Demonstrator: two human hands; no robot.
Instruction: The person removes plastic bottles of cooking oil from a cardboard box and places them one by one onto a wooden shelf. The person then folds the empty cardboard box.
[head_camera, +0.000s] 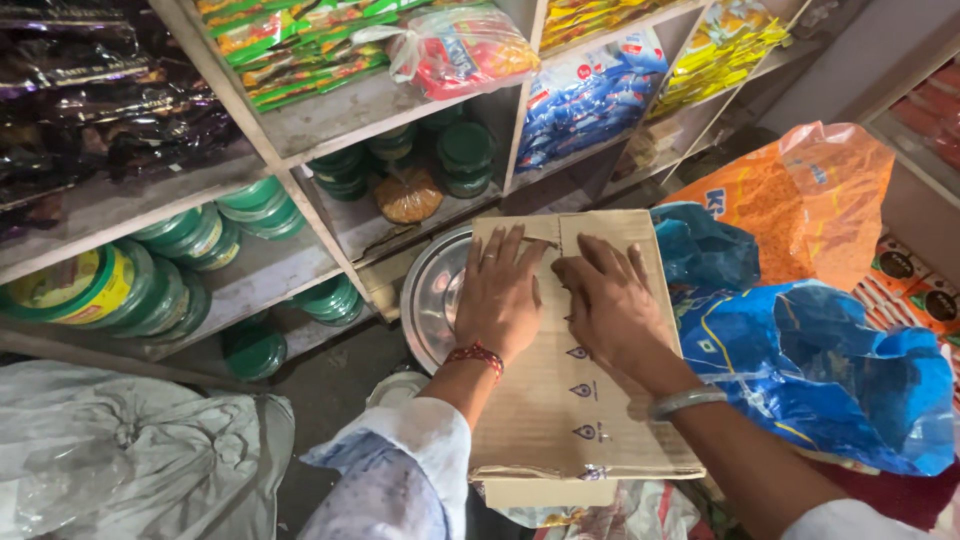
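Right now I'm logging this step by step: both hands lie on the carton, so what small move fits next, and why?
Probably part the top flaps: the left hand and right hand lie flat on the cardboard carton, fingertips either side of its centre seam, which looks slightly open at the far edge.

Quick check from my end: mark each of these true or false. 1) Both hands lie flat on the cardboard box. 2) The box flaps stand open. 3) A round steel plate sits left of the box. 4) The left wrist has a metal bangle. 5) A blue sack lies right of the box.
1) True: the left hand and right hand press flat on the cardboard box.
2) False: the flaps are shut, their seam running between the hands.
3) True: the steel plate shows partly behind the box's left edge.
4) False: the left wrist has a red thread band; the metal bangle is on the right wrist.
5) True: the blue sack lies there.
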